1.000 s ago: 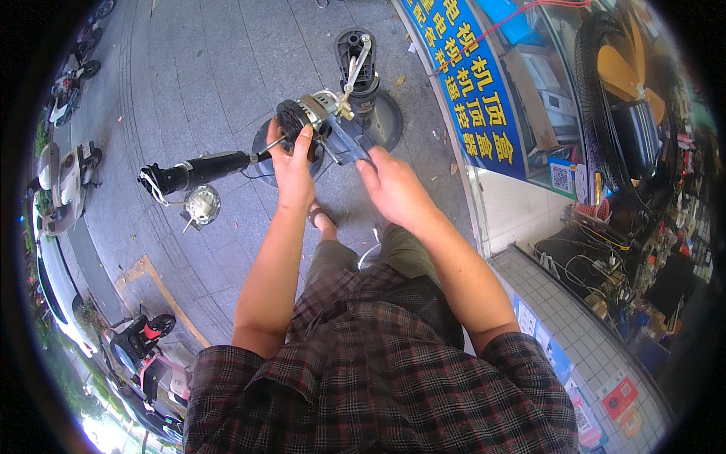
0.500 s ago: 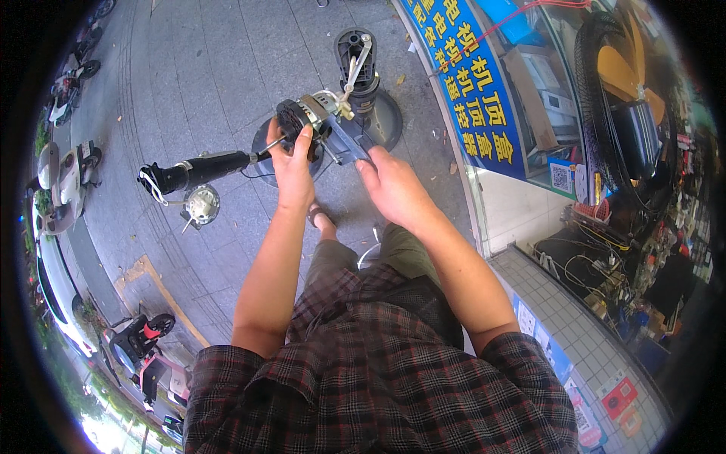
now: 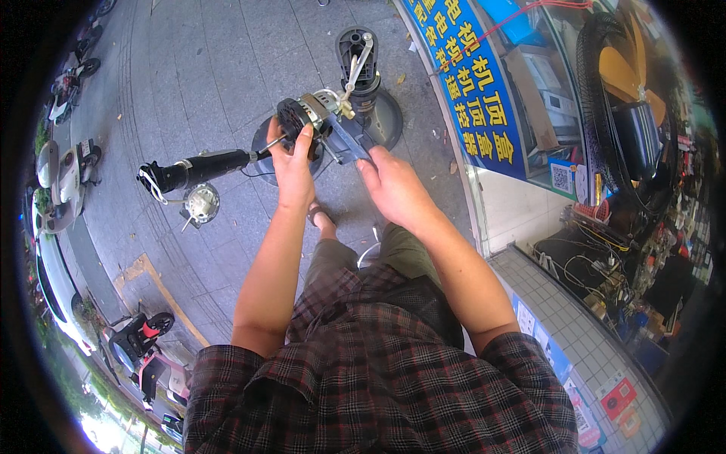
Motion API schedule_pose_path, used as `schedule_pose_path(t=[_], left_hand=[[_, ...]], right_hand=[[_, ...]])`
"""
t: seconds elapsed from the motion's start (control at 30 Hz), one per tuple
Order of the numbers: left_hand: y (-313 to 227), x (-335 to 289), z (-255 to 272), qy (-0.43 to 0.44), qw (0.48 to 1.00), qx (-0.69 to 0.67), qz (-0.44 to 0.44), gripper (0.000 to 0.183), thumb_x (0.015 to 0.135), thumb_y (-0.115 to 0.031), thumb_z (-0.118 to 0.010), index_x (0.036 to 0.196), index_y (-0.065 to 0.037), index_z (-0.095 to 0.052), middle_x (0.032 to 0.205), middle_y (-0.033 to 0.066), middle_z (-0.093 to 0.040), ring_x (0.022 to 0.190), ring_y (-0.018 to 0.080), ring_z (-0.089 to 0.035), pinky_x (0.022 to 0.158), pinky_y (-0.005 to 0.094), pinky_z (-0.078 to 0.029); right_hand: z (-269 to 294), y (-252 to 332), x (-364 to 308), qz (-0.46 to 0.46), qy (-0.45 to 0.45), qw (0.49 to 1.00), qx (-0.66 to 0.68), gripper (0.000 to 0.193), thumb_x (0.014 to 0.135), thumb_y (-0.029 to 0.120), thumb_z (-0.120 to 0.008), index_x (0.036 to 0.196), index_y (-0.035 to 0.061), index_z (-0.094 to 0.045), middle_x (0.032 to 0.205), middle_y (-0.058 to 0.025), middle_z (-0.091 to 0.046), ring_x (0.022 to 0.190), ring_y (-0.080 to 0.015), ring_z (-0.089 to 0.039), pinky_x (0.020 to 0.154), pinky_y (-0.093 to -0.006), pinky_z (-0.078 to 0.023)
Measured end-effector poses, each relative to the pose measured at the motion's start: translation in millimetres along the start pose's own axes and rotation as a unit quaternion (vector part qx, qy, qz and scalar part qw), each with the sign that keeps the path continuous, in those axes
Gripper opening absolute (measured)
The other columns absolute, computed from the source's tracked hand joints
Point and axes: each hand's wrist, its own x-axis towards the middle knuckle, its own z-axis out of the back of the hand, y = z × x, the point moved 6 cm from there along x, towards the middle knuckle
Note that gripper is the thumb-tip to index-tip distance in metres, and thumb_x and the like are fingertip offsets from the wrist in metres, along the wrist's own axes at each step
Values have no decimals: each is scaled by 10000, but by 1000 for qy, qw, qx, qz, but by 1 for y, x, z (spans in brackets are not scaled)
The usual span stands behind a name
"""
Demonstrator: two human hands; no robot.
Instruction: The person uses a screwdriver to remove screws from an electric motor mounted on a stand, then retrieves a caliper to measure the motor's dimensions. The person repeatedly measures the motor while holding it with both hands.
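My left hand (image 3: 292,170) is closed round an electric fan motor (image 3: 295,119), which has a round black front and a silvery metal body. A thin metal shaft sticks out of it beside my thumb and fingers. In my closed right hand (image 3: 395,185) is a flat grey strip-like tool (image 3: 350,141), its far end against or just beside the motor's metal body; contact is hard to make out. Just beyond the motor, a black fan stand (image 3: 366,83) with a round base and a pale cranked arm stands on the pavement.
To the left, a black fan post (image 3: 200,171) leans out with loose wires, and a second silvery motor (image 3: 203,203) is beside it. A glass display case with a blue sign (image 3: 473,91) borders the right. Parked scooters (image 3: 66,181) line the far left.
The flat grey tool has tilted slightly and shows a narrower face. Both hands and the motor stay in nearly the same place.
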Motion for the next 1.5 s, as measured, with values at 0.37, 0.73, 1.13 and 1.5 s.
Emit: schedule_pose_path(t=[0.37, 0.73, 1.13, 1.5], left_hand=[[1, 1, 2, 1, 1000, 0, -2, 778, 977, -130, -745, 1596, -14, -288, 1430, 136, -546, 1280, 215, -543, 1113, 365, -428], [-2, 0, -1, 4, 1000, 4, -6, 770, 983, -130, -734, 1591, 4, -281, 1432, 148, -555, 1290, 222, -552, 1121, 361, -429], [4, 1, 1, 1, 1000, 4, 0, 775, 996, -160, -723, 1611, -26, -271, 1473, 134, -515, 1291, 223, -537, 1058, 378, -446], [13, 2, 5, 9, 1000, -16, 10, 711, 1032, -209, -651, 1632, -76, -293, 1410, 88, -560, 1128, 190, -574, 882, 355, -484]], right_hand=[[0, 4, -1, -1, 13, 1000, -11, 284, 1064, 237, -561, 1109, -43, -564, 943, -323, -696, 912, -523, -674, 809, -596, -518], [-2, 3, -1, 6, 4, 1000, -6, 289, 1066, 238, -566, 1112, -48, -560, 904, -322, -686, 902, -524, -668, 783, -573, -510], [-2, 5, 0, 40, 1, 999, -11, 251, 1057, 189, -564, 1046, -61, -549, 864, -327, -682, 842, -517, -680, 757, -584, -527], [-7, 10, -1, 22, 1, 999, -25, 255, 1064, 204, -557, 1057, -51, -536, 853, -315, -677, 829, -505, -675, 748, -575, -522]])
